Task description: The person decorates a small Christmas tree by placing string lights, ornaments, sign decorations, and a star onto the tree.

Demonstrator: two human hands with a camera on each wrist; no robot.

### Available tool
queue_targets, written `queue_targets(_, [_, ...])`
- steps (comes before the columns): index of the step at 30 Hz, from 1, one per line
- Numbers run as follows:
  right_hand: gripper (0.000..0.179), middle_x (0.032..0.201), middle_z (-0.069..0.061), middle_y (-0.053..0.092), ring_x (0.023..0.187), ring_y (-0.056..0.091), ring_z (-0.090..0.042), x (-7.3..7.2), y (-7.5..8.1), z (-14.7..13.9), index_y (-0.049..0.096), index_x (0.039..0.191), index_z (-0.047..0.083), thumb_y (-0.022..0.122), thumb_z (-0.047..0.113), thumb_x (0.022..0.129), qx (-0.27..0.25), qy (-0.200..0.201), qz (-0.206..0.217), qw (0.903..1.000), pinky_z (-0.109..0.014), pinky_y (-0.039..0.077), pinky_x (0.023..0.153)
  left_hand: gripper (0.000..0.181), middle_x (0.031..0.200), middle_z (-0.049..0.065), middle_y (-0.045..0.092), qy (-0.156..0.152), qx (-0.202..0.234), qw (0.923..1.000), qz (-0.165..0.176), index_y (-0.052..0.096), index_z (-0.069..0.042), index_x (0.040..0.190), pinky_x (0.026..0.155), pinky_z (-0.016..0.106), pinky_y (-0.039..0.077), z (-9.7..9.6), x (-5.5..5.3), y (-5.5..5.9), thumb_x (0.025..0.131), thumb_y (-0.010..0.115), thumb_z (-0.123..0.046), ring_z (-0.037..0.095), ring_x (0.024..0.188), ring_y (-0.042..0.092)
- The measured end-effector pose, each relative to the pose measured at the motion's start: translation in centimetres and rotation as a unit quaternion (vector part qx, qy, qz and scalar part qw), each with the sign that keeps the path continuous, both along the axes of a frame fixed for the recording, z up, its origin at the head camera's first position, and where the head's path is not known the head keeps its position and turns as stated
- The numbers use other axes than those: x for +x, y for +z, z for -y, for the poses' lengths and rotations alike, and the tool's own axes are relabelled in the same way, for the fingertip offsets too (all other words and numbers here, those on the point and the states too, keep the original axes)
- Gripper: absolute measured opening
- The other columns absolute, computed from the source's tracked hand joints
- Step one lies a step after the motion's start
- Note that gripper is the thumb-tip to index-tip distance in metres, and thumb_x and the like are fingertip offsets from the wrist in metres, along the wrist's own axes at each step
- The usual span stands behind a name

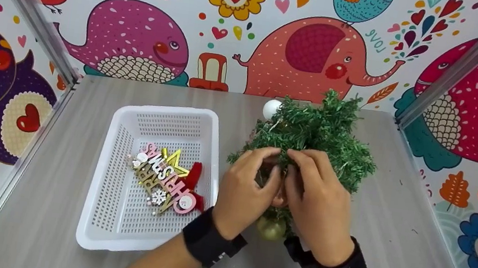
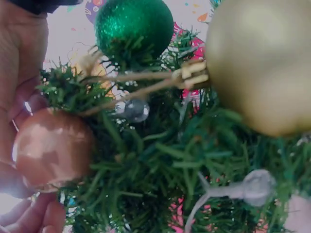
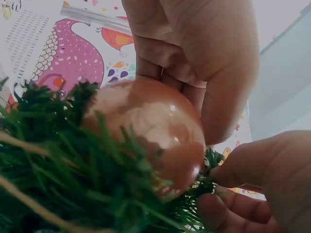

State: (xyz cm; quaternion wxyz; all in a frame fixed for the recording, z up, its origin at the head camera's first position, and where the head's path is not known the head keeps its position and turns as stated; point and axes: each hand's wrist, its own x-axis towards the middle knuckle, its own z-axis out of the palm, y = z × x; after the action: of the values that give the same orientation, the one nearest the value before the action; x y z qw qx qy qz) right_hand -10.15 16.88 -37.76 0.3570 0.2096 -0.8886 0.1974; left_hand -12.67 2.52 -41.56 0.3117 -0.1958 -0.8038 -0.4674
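A small green artificial Christmas tree (image 1: 328,132) lies on the table under both hands. My left hand (image 1: 249,191) pinches a green branch tip (image 2: 63,87) with thumb and forefinger. From the other side, my right hand (image 1: 323,202) curls its fingers round a shiny copper bauble (image 3: 146,131), which nestles among the needles. The fingertips of the two hands almost meet over the branch. A matte gold bauble (image 1: 271,229) with a twine loop hangs below the hands. In the left wrist view, a glittery green bauble (image 2: 136,29) shows beyond it. The copper bauble's hanging loop is hidden.
Left of the tree stands a white plastic basket (image 1: 90,206). It holds a Merry Christmas sign (image 1: 162,179), a gold star (image 1: 180,168) and a red ribbon (image 1: 194,175). A white bauble (image 1: 272,109) sits at the tree's far side. Patterned walls enclose the table.
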Motion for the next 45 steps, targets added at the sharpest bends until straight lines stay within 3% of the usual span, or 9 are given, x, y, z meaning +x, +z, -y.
queue_targets(12, [0.026,0.12,-0.016,0.064,0.091,0.059,-0.017,1.7,-1.2,-0.6,0.066,0.128,0.001,0.051,0.01,0.109,-0.101,0.052,-0.036,0.9929,-0.022,0.039,0.077,0.046,0.104,0.009,0.073,-0.06,0.023,0.9965,0.054,0.06,-0.002,0.134,0.086,0.034,0.059,-0.3,1.2,-1.5,0.092,0.074,-0.012,0.019,0.097,0.07])
queue_targets(18, [0.03,0.11,-0.017,0.064,0.072,0.039,-0.007,2.8,-2.0,-1.4,0.067,0.12,-0.005,0.048,0.017,0.111,-0.154,0.089,-0.069,0.9816,-0.022,0.032,0.07,0.042,0.099,0.008,0.073,-0.046,0.006,0.9966,0.068,0.062,-0.003,0.132,0.081,0.034,0.059,-0.3,1.3,-2.1,0.092,0.072,-0.013,0.019,0.09,0.069])
queue_targets(22, [0.033,0.104,-0.019,0.064,0.073,0.041,-0.007,3.6,-2.8,-2.0,0.067,0.113,-0.01,0.052,0.019,0.11,-0.191,0.085,-0.094,0.9735,-0.021,0.033,0.071,0.044,0.103,0.006,0.074,-0.053,0.007,0.9961,0.07,0.062,-0.004,0.132,0.085,0.035,0.058,-0.3,1.4,-2.2,0.092,0.073,-0.017,0.018,0.094,0.069])
queue_targets(25, [0.029,0.099,-0.018,0.067,0.075,0.047,-0.008,4.2,-3.2,-2.6,0.067,0.106,-0.013,0.056,0.014,0.107,-0.253,0.078,-0.114,0.9574,-0.018,0.038,0.074,0.046,0.109,0.006,0.074,-0.058,0.016,0.9958,0.068,0.062,-0.005,0.133,0.088,0.036,0.058,-0.1,1.7,-2.3,0.093,0.074,-0.023,0.018,0.1,0.069])
queue_targets(32, [0.015,0.086,-0.003,0.071,0.069,0.059,-0.004,3.1,-6.4,-7.4,0.062,0.092,-0.024,0.058,-0.01,0.095,-0.437,0.04,-0.14,0.8878,-0.01,0.048,0.065,0.039,0.122,0.014,0.069,-0.027,0.041,0.9988,-0.001,0.063,-0.002,0.128,0.096,0.038,0.058,1.3,2.5,-3.4,0.099,0.061,-0.028,0.025,0.114,0.066])
queue_targets(37, [0.015,0.09,-0.005,0.068,0.071,0.06,-0.012,1.2,-12.0,-11.5,0.067,0.106,-0.013,0.058,-0.003,0.101,-0.61,-0.041,-0.036,0.7909,-0.018,0.049,0.061,0.013,0.101,0.008,0.063,0.009,0.1,0.9945,-0.032,0.061,-0.004,0.105,0.086,0.03,0.053,1.4,4.7,-7.0,0.092,0.059,-0.004,0.016,0.095,0.059])
queue_targets(39, [0.016,0.098,-0.003,0.068,0.081,0.061,-0.012,0.3,-14.5,-12.2,0.067,0.114,-0.003,0.057,0.003,0.103,-0.66,-0.064,0.037,0.7472,-0.019,0.051,0.069,0.014,0.093,0.002,0.057,-0.003,0.128,0.9918,0.005,0.058,-0.006,0.1,0.076,0.025,0.051,0.6,6.0,-8.9,0.089,0.06,0.002,0.01,0.085,0.054])
queue_targets(41, [0.021,0.109,0.006,0.067,0.094,0.062,-0.005,-0.4,-16.7,-12.3,0.065,0.125,0.007,0.053,0.009,0.107,-0.675,-0.074,0.127,0.7226,-0.016,0.052,0.08,0.015,0.09,-0.001,0.053,-0.022,0.168,0.9819,0.084,0.055,-0.006,0.1,0.073,0.024,0.048,-0.2,7.2,-10.6,0.091,0.061,0.005,0.006,0.083,0.05])
queue_targets(45, [0.026,0.118,0.013,0.066,0.108,0.061,-0.001,-1.3,-20.3,-10.4,0.062,0.132,0.016,0.047,0.014,0.111,-0.719,0.006,0.201,0.6654,-0.016,0.05,0.093,0.016,0.099,0.002,0.054,-0.032,0.26,0.9272,0.268,0.052,-0.002,0.11,0.08,0.025,0.046,-1.5,7.3,-13.6,0.096,0.057,0.003,0.008,0.092,0.052])
